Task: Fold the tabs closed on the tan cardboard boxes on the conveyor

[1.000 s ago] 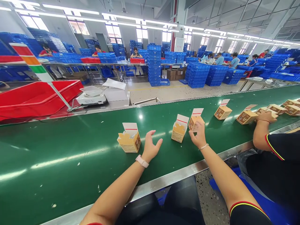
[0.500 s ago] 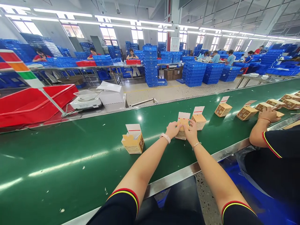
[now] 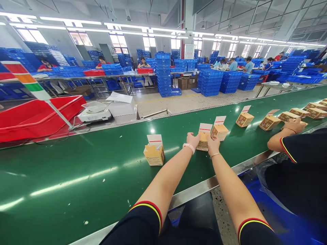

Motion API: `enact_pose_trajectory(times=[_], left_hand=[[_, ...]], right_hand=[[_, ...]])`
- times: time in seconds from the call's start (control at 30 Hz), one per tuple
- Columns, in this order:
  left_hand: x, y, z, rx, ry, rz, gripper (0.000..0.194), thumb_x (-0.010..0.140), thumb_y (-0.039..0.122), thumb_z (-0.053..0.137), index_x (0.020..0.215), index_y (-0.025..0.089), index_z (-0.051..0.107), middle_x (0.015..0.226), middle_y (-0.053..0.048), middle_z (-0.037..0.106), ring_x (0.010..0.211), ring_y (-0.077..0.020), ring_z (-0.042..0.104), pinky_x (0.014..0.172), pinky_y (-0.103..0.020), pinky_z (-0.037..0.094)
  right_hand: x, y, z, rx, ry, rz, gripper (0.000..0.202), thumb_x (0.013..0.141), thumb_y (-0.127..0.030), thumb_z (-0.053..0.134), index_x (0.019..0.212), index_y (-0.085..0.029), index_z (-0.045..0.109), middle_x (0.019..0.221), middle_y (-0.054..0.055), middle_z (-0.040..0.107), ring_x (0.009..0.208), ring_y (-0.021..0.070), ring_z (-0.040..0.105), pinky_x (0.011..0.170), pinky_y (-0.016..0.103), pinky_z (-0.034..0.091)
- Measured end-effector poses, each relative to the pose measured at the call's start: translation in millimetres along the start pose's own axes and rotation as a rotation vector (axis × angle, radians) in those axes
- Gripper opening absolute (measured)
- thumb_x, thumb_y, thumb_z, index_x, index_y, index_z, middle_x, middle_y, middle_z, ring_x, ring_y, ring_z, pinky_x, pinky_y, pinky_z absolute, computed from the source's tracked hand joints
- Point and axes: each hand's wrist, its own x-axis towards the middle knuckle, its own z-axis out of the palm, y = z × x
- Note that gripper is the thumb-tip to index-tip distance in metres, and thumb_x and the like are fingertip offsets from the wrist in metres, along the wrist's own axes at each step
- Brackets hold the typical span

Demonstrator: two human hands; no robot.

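Both arms reach forward over the green conveyor belt (image 3: 76, 190), nearly straight, and converge on one small tan carton (image 3: 202, 144). The left forearm slants up and to the right, the right forearm up and to the left, so the wrists come close together. The left hand (image 3: 193, 140), with a pale wristband (image 3: 189, 147) behind it, is curled against the carton's left side; the right hand (image 3: 213, 145) closes on the opposite side — the carton is clasped between them, upright on the belt, its white flap raised. Fingertips on the far faces are hidden, so their exact placement is hard to tell. Just beyond the right hand stands a second carton (image 3: 221, 133), also flap-up. A third carton (image 3: 154, 157) stands open, apart from the left hand — nearer the left forearm.
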Motion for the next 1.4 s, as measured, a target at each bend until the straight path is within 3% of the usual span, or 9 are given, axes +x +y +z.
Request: enact_pose_trajectory(times=[0.1,0.17,0.23,0.3,0.4,0.57,0.83,1.2,1.4], left_hand=[[-36.0,-18.6,-19.2,0.004,0.002,0.256,0.027,0.075,0.025,0.065,0.098,0.020,0.052,0.111,-0.010,0.060,0.101,-0.0196,0.059,0.093,-0.034,0.045],[-59.5,-39.8,-45.9,0.066,0.028,0.757,0.023,0.077,0.029,0.062,0.097,0.022,0.053,0.101,-0.007,0.061,0.098,-0.0205,0.060,0.091,-0.038,0.047],[-73.9,-60.3,-82.2,0.095,0.254,1.165,0.023,0.078,0.032,0.059,0.098,0.024,0.051,0.104,-0.007,0.059,0.101,-0.0218,0.058,0.091,-0.043,0.046],[-76.2,-74.2,-122.4,0.122,0.608,1.347,0.033,0.077,0.041,0.060,0.102,0.025,0.047,0.110,-0.007,0.055,0.103,-0.0234,0.057,0.091,-0.046,0.046],[-64.5,-82.0,-173.4,0.162,0.844,1.093,0.041,0.083,0.044,0.054,0.116,0.021,0.047,0.122,-0.014,0.053,0.113,-0.0270,0.054,0.089,-0.046,0.047],[-42.2,-89.6,-196.4,0.202,0.323,0.874,0.036,0.090,0.045,0.046,0.113,0.021,0.060,0.118,-0.012,0.065,0.113,-0.0259,0.060,0.096,-0.046,0.048],[-28.2,-98.0,-166.3,0.099,0.237,0.784,0.057,0.086,0.049,0.051,0.135,0.020,0.045,0.135,-0.015,0.056,0.121,-0.0267,0.056,0.100,-0.044,0.045],[-20.1,-72.1,-132.7,0.351,0.127,0.693,0.059,0.085,0.033,0.046,0.141,0.019,0.036,0.144,-0.015,0.047,0.132,-0.0270,0.044,0.106,-0.046,0.034],[-17.9,-64.1,-124.3,0.485,0.090,0.712,0.045,0.083,0.032,0.054,0.127,0.024,0.051,0.136,-0.013,0.055,0.128,-0.0289,0.048,0.102,-0.047,0.036]], right_hand=[[-22.6,-3.3,-13.7,-0.010,0.120,-0.201,0.049,0.072,-0.040,0.062,0.111,-0.018,0.043,0.120,0.015,0.042,0.125,0.0307,0.038,0.109,0.054,0.031],[-44.9,-4.4,-17.3,-0.023,0.142,-0.493,0.050,0.078,-0.040,0.058,0.118,-0.016,0.040,0.127,0.018,0.036,0.129,0.0318,0.034,0.109,0.056,0.029],[-69.3,-6.3,-14.8,-0.033,0.061,-0.742,0.049,0.082,-0.040,0.054,0.123,-0.017,0.038,0.129,0.019,0.035,0.130,0.0314,0.035,0.106,0.056,0.033],[-91.7,-9.2,-6.4,-0.033,-0.139,-0.877,0.049,0.085,-0.039,0.053,0.128,-0.019,0.038,0.130,0.017,0.039,0.129,0.0300,0.039,0.105,0.055,0.037],[-116.5,-12.0,15.7,-0.016,-0.507,-0.975,0.050,0.087,-0.039,0.051,0.133,-0.023,0.040,0.132,0.014,0.048,0.128,0.0289,0.043,0.107,0.054,0.037],[-127.7,-3.6,59.4,-0.022,-0.788,-0.913,0.051,0.088,-0.043,0.049,0.135,-0.024,0.048,0.134,0.010,0.056,0.131,0.0295,0.043,0.108,0.054,0.037],[-98.2,-2.8,67.4,-0.075,-0.748,-0.867,0.050,0.084,-0.048,0.054,0.129,-0.025,0.057,0.128,0.009,0.061,0.123,0.0291,0.050,0.107,0.053,0.039],[-100.5,10.9,50.0,-0.147,-0.641,-0.821,0.072,0.083,-0.057,0.048,0.143,-0.019,0.033,0.137,0.016,0.049,0.123,0.0319,0.047,0.102,0.056,0.038],[-80.3,-16.3,32.7,-0.083,-0.503,-0.947,0.026,0.082,-0.047,0.055,0.089,-0.024,0.064,0.118,0.010,0.057,0.113,0.0284,0.051,0.099,0.054,0.041]])
